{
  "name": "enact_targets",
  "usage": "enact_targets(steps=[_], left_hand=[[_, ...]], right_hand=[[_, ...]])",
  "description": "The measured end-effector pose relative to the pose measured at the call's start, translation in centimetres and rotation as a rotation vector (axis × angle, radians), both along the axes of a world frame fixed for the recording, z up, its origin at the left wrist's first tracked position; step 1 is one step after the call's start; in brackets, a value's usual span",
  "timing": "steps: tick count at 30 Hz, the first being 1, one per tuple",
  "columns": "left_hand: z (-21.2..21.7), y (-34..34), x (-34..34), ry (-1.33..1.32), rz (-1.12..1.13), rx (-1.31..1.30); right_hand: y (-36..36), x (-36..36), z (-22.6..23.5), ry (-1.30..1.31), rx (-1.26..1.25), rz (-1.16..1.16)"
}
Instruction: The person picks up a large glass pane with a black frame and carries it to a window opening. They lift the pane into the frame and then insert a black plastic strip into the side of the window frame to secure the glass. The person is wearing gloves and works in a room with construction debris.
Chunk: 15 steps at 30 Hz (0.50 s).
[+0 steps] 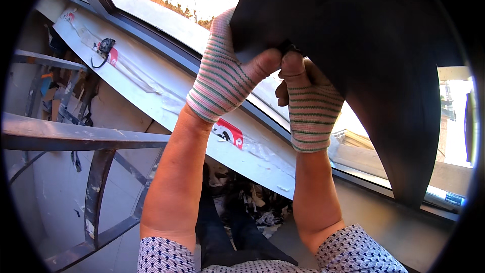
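A large black sheet fills the upper right, its lower corner hanging in front of the window frame. My left hand, in a striped knit glove with bare fingertips, is closed on the sheet's near edge, with the thumb in front and the other fingers mostly hidden behind. Beside it, my right hand, gloved alike, pinches the same edge, thumb tip close to the left thumb. Between the two thumbs shows a small dark bit that I cannot make out.
Below runs a white sill under plastic film, carrying a small black object with a strap. A dark window frame borders it. Paint-spotted metal framework stands at left. Scraps litter the floor; a tube lies at right.
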<state>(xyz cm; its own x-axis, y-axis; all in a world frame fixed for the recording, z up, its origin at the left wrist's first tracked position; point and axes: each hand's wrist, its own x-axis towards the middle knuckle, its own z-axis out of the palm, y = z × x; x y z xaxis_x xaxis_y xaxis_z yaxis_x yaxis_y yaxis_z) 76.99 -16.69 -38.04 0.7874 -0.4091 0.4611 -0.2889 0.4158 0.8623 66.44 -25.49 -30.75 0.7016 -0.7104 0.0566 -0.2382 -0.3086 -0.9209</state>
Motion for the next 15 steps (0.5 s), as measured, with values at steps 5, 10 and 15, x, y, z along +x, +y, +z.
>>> enact_targets(steps=[5, 10, 15], left_hand=[[-1.1, -0.6, 0.4, -0.054, 0.102, 0.018], [-1.3, -1.3, -0.2, -0.015, 0.072, -0.067], [-1.8, -0.8, 0.2, -0.09, 0.126, 0.003]], right_hand=[[0.2, 0.1, 0.3, 0.036, 0.081, -0.014], [0.0, 0.0, 0.1, -0.001, 0.061, -0.003], [0.4, 0.4, -0.2, -0.017, 0.037, -0.022]])
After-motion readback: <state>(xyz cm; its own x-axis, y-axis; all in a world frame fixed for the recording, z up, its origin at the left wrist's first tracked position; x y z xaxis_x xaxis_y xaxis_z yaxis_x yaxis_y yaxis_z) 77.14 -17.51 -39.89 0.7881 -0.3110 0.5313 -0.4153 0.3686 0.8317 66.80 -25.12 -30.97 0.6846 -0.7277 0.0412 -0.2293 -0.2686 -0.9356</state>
